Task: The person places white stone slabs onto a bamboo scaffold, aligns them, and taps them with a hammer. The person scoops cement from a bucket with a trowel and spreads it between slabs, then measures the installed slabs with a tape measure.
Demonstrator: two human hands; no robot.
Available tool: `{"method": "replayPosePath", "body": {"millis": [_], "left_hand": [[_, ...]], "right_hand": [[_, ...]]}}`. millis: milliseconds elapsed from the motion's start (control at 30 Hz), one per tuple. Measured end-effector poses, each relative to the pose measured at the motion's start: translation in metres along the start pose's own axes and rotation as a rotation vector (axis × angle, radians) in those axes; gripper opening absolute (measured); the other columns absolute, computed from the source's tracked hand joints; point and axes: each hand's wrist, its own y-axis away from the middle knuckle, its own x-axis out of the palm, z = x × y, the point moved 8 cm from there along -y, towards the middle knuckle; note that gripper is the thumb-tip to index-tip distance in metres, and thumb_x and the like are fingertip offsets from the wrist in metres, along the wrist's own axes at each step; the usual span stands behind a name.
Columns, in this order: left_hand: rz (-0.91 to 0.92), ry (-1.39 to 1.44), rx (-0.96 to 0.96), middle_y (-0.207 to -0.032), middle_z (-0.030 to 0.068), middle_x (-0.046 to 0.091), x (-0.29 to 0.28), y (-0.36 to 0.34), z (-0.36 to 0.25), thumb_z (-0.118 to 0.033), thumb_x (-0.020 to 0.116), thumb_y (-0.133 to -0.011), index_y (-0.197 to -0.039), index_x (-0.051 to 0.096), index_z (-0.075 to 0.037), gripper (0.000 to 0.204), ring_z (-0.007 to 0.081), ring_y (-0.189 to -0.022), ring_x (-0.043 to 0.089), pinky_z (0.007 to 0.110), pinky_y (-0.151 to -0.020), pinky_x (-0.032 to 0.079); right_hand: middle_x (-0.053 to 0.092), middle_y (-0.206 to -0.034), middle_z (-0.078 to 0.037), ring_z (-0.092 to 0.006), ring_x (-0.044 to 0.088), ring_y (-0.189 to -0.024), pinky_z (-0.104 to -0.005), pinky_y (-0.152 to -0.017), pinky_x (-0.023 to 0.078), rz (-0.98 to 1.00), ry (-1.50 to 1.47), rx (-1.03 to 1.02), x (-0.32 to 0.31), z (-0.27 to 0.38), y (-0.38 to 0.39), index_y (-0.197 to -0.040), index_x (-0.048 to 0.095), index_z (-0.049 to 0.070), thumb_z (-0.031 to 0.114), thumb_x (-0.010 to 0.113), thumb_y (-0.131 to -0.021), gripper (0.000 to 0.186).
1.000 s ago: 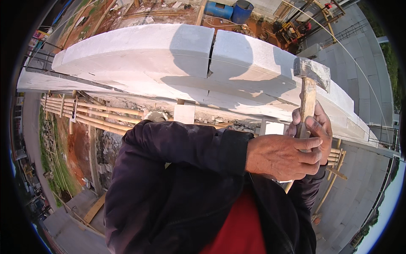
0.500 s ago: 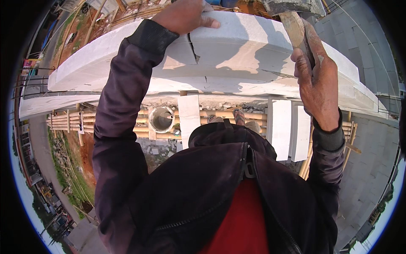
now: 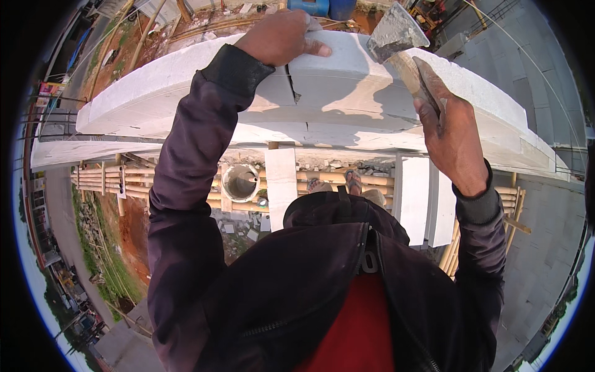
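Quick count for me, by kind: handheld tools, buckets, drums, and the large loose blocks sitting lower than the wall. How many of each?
Wooden-handled tool with a grey, crusted head: 1
Round, pale, open-topped bucket: 1
Blue cylindrical drums, partly cut off: 2
Large white rectangular blocks: 3
Total: 7

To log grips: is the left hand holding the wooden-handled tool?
No, the right hand grips the wooden-handled tool, apart from the left hand.

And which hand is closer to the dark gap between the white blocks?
Left. The left hand is at the top of the blocks, just above the gap in view; the right hand, holding the hammer, is well to its right.
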Motion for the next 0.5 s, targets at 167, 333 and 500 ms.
{"method": "replayPosePath", "body": {"millis": [167,333,500], "left_hand": [[-0.101,0.049,0.032,-0.113,0.0203,0.069,-0.007,0.005,-0.028,-0.039,0.074,-0.087,-0.125,0.066,-0.002,0.053,0.0382,-0.106,0.064,0.044,-0.095,0.049],[-0.313,0.003,0.196,-0.138,0.0176,0.055,0.002,0.009,-0.126,-0.036,0.077,-0.083,-0.135,0.06,-0.01,0.061,0.0392,-0.128,0.05,0.051,-0.108,0.039],[-0.248,-0.052,0.269,-0.147,0.017,0.046,0.031,-0.03,-0.184,-0.031,0.083,-0.075,-0.149,0.046,-0.016,0.084,0.0396,-0.133,0.045,0.057,-0.116,0.029]], "right_hand": [[0.063,-0.08,-0.007,-0.012,0.058,-0.063,-0.0261,-0.057,0.048,-0.343,-0.565,0.303,-0.024,-0.043,0.086,-0.14,0.047,-0.005,0.024,0.056,-0.103,0.047],[0.058,-0.074,-0.005,-0.0106,0.053,-0.055,-0.0254,-0.05,0.045,-0.702,-0.64,0.574,-0.015,-0.128,0.186,-0.113,0.053,0.0,0.029,0.062,-0.101,0.032],[0.061,-0.076,-0.007,-0.0139,0.057,-0.061,-0.028,-0.058,0.046,-0.674,-0.307,0.68,-0.012,-0.203,0.262,-0.107,0.06,-0.004,0.02,0.064,-0.097,0.027]]}}
